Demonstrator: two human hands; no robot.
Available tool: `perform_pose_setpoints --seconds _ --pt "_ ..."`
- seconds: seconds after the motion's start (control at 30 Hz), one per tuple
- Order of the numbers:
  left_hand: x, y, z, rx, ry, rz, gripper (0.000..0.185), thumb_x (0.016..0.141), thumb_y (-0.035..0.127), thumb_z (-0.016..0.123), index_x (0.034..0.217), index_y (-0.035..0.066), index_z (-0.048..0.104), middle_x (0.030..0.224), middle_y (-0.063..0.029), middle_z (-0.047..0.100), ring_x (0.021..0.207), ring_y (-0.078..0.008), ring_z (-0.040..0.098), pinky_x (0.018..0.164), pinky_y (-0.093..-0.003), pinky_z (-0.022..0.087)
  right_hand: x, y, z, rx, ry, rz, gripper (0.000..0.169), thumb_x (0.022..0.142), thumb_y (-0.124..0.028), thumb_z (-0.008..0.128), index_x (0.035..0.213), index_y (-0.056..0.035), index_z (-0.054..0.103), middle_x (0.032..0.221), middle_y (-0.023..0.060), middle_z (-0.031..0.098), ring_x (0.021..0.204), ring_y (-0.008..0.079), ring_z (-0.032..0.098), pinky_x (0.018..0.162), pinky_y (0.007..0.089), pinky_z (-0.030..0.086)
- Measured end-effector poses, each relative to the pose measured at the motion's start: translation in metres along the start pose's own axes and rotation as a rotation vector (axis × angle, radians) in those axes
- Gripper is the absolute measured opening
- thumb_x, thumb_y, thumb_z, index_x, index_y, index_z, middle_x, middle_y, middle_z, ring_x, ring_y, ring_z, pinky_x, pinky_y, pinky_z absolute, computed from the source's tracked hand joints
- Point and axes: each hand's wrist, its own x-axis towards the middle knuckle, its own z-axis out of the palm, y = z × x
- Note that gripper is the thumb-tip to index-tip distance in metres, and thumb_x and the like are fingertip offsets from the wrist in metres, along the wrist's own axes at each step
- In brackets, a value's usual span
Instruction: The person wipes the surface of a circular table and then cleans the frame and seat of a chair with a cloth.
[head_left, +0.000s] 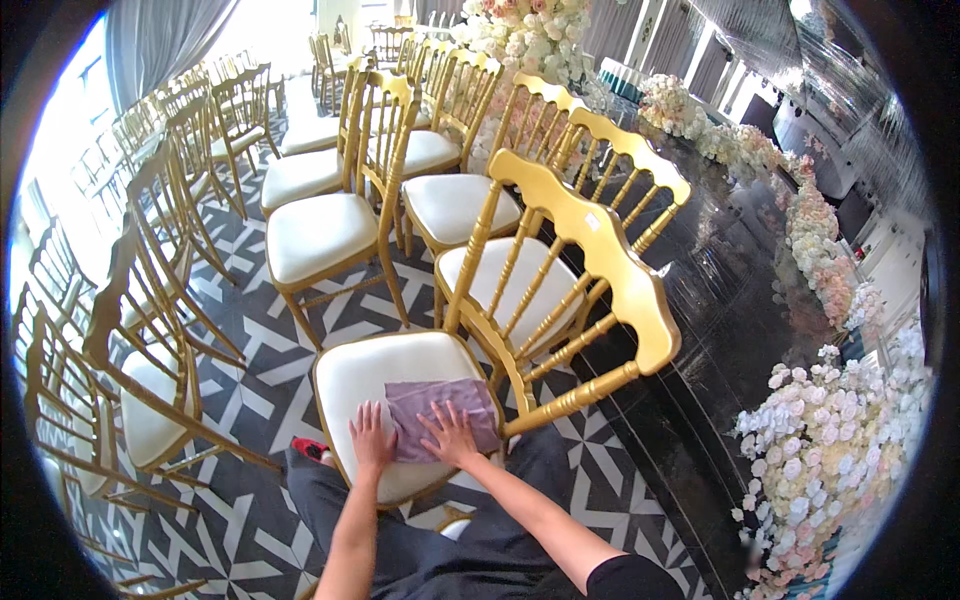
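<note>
Right in front of me stands a gold banquet chair (581, 217) with a spindle back and a white padded seat (360, 367). A mauve cloth (412, 405) lies spread flat on the seat, close to the backrest. My right hand (451, 433) rests on top of the cloth, fingers apart and palm down. Beside the cloth's left edge, my left hand (370, 439) is pressed flat on the bare seat pad, its thumb near the fabric. Neither hand grips anything. A small white sticker (592, 221) is on the chair's top rail.
Similar gold chairs (322, 232) stand in rows ahead, and more chairs (154, 390) are at the left. A black glossy stage (720, 270) with a stepped edge borders the right side. White and pink flower arrangements (810, 442) line it. The floor (255, 420) is patterned tile.
</note>
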Motion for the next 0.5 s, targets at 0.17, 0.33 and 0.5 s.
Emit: perform_pose_setpoints --seconds 0.17,0.33,0.5 --pt "-0.001 -0.009 0.013 0.060 -0.011 -0.057 0.061 0.080 0.034 0.055 0.135 0.013 0.039 0.143 -0.0114 0.031 0.135 -0.0266 0.022 0.109 -0.0468 0.015 0.030 0.005 0.006 -0.014 0.071 -0.001 0.067 0.080 -0.065 0.039 0.139 -0.0350 0.027 0.149 0.0054 0.016 0.136 0.0370 0.011 0.102 0.0648 0.010" --pt "-0.002 -0.013 0.006 0.033 0.029 -0.039 0.052 0.083 0.027 0.050 0.131 0.009 0.043 0.142 -0.0138 0.032 0.132 -0.0298 0.027 0.109 -0.0461 0.015 0.084 0.002 0.001 0.036 0.056 0.175 0.067 0.080 -0.063 0.039 0.139 -0.0304 0.030 0.149 0.0056 0.017 0.136 0.0343 0.010 0.105 0.0611 0.010" --pt "-0.001 -0.008 0.003 0.019 -0.005 -0.072 0.055 0.080 0.024 0.051 0.133 0.012 0.040 0.142 -0.0130 0.032 0.133 -0.0292 0.026 0.108 -0.0478 0.016 0.137 0.022 -0.006 0.064 -0.075 0.265 0.074 0.076 -0.066 0.045 0.139 -0.0309 0.028 0.149 0.0055 0.015 0.137 0.0354 0.007 0.104 0.0632 0.007"
